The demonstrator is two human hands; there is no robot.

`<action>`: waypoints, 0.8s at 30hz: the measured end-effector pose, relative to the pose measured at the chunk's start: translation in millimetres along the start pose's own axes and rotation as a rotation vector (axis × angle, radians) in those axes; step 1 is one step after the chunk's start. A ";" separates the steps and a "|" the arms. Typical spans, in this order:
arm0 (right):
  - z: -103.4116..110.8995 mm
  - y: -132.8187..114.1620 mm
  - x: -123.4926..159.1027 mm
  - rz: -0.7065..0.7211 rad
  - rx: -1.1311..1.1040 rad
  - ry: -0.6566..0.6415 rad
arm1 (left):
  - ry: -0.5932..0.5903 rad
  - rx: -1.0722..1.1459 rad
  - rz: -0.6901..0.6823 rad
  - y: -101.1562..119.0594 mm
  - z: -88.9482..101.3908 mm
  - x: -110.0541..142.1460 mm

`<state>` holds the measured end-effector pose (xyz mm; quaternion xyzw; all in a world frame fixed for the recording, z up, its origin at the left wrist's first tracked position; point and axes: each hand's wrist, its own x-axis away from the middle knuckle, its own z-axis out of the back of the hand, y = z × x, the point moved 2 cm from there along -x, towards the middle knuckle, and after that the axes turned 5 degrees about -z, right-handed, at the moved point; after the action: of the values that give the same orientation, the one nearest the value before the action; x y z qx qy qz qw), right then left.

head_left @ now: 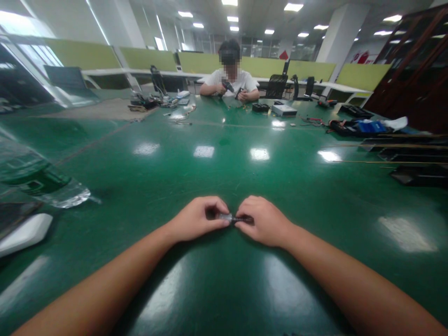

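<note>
Silvery part (226,217) pinched in left hand (194,219), fingers closed on it; dark slim piece (245,219) pinched in right hand (268,221), fingers likewise — ends close together between them, joined or not, can't tell. Glossy green table (224,175), clear bottle (42,179) at left, pale box (284,109) far side. Office beyond — person (248,80) in white shirt opposite, green partitions (149,59), ceiling lights (293,7).

No text could be read. Bottle (72,190) bore green label (47,179) with pale square mark; lettering was blurred. Far beyond bottle, to its right, red diamond (283,55) showed no legible characters.
</note>
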<state>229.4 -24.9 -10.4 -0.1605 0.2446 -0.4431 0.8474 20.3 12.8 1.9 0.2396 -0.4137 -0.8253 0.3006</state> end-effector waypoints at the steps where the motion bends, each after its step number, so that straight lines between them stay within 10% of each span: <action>1: 0.0 0.2 0.1 -0.001 0.001 -0.003 | -0.001 0.002 0.002 0.1 0.0 -0.1; 24: 3.8 1.4 2.5 -0.006 0.011 -0.011 | 0.005 0.003 0.020 1.2 0.2 -0.2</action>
<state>233.6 -26.0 -8.6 -0.1591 0.2372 -0.4459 0.8483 20.6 12.4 3.0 0.2378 -0.4166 -0.8210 0.3095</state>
